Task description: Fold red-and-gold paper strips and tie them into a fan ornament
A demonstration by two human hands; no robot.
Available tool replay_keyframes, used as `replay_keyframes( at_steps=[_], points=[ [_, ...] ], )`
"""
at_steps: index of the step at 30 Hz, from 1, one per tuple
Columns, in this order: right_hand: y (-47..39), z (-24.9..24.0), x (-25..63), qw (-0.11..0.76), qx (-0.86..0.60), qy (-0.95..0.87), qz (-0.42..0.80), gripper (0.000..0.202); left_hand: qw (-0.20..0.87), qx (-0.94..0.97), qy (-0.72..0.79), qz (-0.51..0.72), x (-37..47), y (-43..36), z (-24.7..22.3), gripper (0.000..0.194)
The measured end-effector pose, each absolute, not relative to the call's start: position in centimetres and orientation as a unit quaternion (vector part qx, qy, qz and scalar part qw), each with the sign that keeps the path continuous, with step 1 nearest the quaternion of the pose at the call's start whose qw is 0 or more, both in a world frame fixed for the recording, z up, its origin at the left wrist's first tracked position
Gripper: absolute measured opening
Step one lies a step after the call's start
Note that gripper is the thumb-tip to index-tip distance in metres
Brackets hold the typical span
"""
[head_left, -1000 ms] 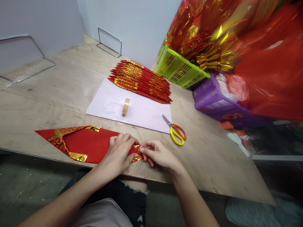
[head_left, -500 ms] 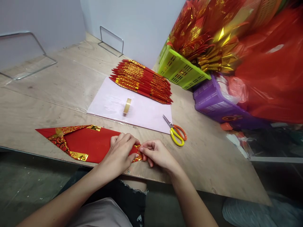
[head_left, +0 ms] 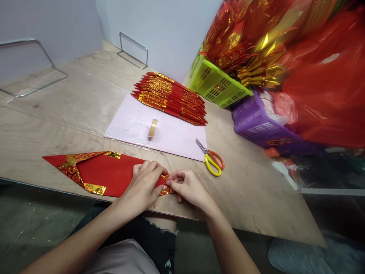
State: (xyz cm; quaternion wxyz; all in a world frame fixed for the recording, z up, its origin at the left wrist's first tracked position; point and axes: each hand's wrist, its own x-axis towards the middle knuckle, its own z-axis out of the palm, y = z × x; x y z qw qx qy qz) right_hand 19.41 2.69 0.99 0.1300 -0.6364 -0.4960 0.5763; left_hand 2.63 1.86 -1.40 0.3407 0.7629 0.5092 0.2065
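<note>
A red paper piece with gold print [head_left: 107, 173] lies folded along the table's front edge, its pointed end to the left. My left hand [head_left: 145, 180] presses on its right part, fingers bent and thumb apart from them. At its right end my right hand [head_left: 185, 186] pinches the gold-printed tip between thumb and fingers; that tip is mostly hidden by the fingers. Beyond my hands, a roll of tape [head_left: 153, 128] stands on a white sheet [head_left: 176, 136]. Scissors with orange and yellow handles [head_left: 212, 160] lie at the sheet's right edge.
A row of folded red and gold pieces [head_left: 171, 99] rests on the sheet's back edge. Green [head_left: 218, 82] and purple [head_left: 256, 121] baskets stand at the right, under red plastic and gold foil. Metal wire stands [head_left: 133, 51] are at the back and left.
My right hand has shifted very slightly left and its fingers have drawn in closer at the paper's tip. My left hand stays in place on the paper.
</note>
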Motion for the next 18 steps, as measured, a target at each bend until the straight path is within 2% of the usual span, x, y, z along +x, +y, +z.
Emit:
replay_keyframes(
  at_steps=[13,18],
  points=[
    [1.8,-0.1,19.2,0.174,-0.639,-0.513,0.546,0.005,0.347,0.760,0.512,0.200,2.6,1.9,-1.3,0.020],
    [1.1,-0.9,19.2,0.188,-0.630,-0.597,0.459,0.007,0.345,0.763,0.510,0.197,2.6,1.9,-1.4,0.022]
  ],
)
